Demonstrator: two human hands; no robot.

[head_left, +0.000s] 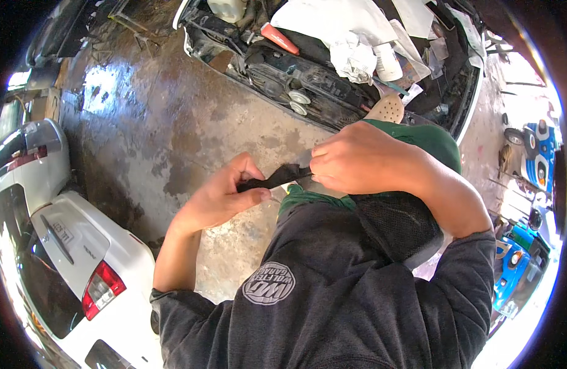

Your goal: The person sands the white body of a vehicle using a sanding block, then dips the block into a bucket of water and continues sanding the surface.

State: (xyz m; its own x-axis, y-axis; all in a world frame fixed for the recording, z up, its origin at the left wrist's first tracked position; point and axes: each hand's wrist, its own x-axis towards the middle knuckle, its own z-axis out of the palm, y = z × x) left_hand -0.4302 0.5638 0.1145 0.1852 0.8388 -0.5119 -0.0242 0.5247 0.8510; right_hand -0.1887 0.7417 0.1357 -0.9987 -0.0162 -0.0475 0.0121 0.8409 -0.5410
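A narrow black strip (276,177), crumpled and seemingly flexible, stretches between my hands in front of my body. My left hand (219,194) grips its left end between thumb and curled fingers. At the other end, the fingertips of my right hand (351,158) pinch it. What the strip is made of, I cannot tell. Below my right forearm lies a black mesh-covered piece (397,226), against my lap. Green cloth (428,144) covers my raised right leg, and a beige clog with holes (388,109) shows beyond it at the car's edge.
An open car front (302,77) lies ahead, with a red tube (280,39), white cloth (333,21), crumpled paper (353,56) and a white bottle (388,63) on it. A white car (80,240) stands left on the stained floor (154,129). Blue vehicles (514,261) are at right.
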